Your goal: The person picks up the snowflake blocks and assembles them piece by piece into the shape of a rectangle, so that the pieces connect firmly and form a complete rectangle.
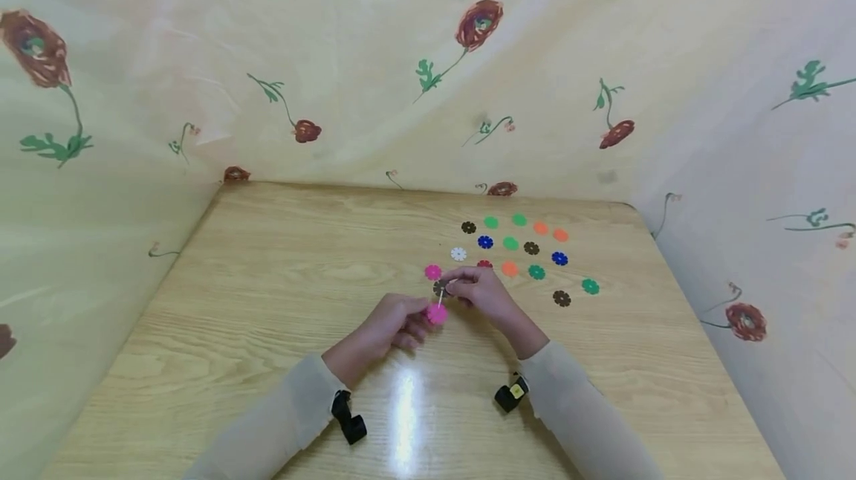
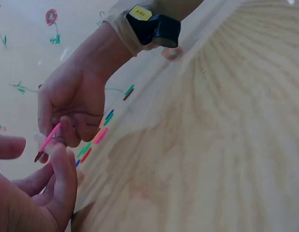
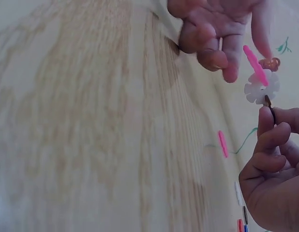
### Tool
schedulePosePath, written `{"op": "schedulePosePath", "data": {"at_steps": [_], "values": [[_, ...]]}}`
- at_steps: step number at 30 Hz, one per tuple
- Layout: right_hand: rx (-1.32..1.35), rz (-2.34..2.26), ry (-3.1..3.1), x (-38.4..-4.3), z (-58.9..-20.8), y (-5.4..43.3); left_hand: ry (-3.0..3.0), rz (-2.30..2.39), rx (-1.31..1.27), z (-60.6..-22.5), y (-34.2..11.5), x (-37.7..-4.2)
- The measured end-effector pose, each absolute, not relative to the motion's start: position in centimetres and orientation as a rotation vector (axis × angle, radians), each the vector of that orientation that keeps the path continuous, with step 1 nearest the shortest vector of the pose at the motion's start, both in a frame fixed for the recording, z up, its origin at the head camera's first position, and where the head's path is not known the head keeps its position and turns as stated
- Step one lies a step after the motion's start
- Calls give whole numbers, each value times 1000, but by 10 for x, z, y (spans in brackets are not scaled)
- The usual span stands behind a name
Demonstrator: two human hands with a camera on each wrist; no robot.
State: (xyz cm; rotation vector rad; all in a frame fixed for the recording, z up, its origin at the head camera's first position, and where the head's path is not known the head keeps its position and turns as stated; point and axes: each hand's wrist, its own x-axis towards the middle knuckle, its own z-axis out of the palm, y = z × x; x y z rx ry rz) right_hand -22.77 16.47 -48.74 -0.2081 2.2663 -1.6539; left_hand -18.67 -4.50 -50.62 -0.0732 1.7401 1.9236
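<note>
Three flower-shaped discs are joined together between the hands: a pink disc (image 3: 256, 65), a white disc (image 3: 262, 87) edge-on in the head view, and a brown disc (image 3: 269, 107). My right hand (image 1: 478, 290) pinches the brown disc between thumb and forefinger. At the pink end is my left hand (image 1: 394, 320). Its thumb and fingers stand apart in the right wrist view, close to the pink disc; whether they touch it is unclear. A loose pink disc (image 1: 433, 272) lies on the table just beyond the hands.
Several loose discs lie on the wooden table (image 1: 267, 272) at the back right, among them a white disc (image 1: 458, 254), a blue disc (image 1: 559, 258) and a green disc (image 1: 591, 286). A flowered cloth (image 1: 368, 56) hangs behind and along the sides.
</note>
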Motion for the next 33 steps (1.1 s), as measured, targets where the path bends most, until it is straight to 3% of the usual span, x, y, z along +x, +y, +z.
{"op": "schedulePosePath", "data": {"at_steps": [16,20,27,33], "values": [[-245,-1442,2458,-233,-482,187,1855,1989,-135,-507,-28,-207],[-126,-1217,2673,-239,-473,212,1816,2004,-172,-509,-29,-207],[-211,-654,2840,-239,-483,229,1749,2009,-188,-510,-30,-206],[-192,-770,2822,-237,-487,223,1748,1992,-163,-514,-30,-209]]}}
